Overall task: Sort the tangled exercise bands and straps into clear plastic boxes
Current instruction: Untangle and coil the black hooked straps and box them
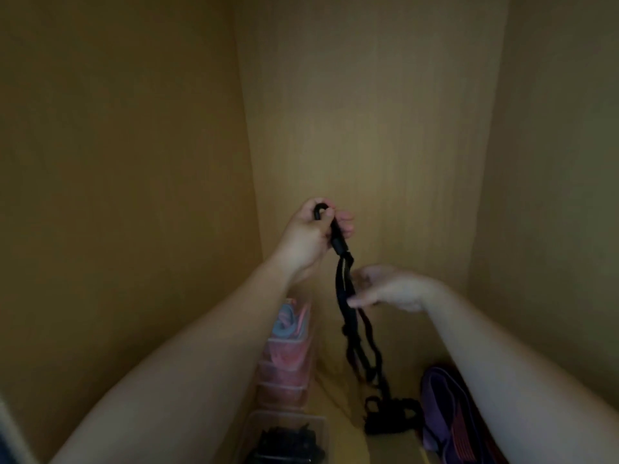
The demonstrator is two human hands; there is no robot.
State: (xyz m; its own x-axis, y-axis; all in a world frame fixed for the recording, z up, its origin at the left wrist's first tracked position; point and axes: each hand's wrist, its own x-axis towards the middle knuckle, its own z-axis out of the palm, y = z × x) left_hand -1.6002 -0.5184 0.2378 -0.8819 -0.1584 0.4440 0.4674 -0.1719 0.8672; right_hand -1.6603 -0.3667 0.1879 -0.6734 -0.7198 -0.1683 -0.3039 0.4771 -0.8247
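Strap [342, 298], black, hangs mid-scene inside a wood cabinet [368, 128], held up off the floor. Left hand [310, 234] is raised, fingers curled round the strap's top end; a black hook-like loop sticks out above the thumb, and a thicker black sleeve sits just below the fist. Below that the strap splits into several thin strands, twisted round each other, running down and slightly right. Their lower end lies in a tangled black heap [392, 418] on the cabinet floor, near centre.

Right hand [393, 289] is lower and right of the left hand, reaching in from the right. Fingers look roughly straight and held together, tips against the hanging strands partway down. Not curled round them as far as the blur allows; cannot tell if the thumb pinches a strand.

Far left on the floor stands a clear box [283, 395], seemingly stacked, with pink and blue bands [288, 324] inside, under the left forearm. Nearer, at the bottom edge, a second clear box [284, 415] holds black items [284, 442], too dark to name. Right of the heap lie purple bands [442, 403] with red-striped parts, loose on the floor, partly under the right forearm. Whole scene is dim and soft.
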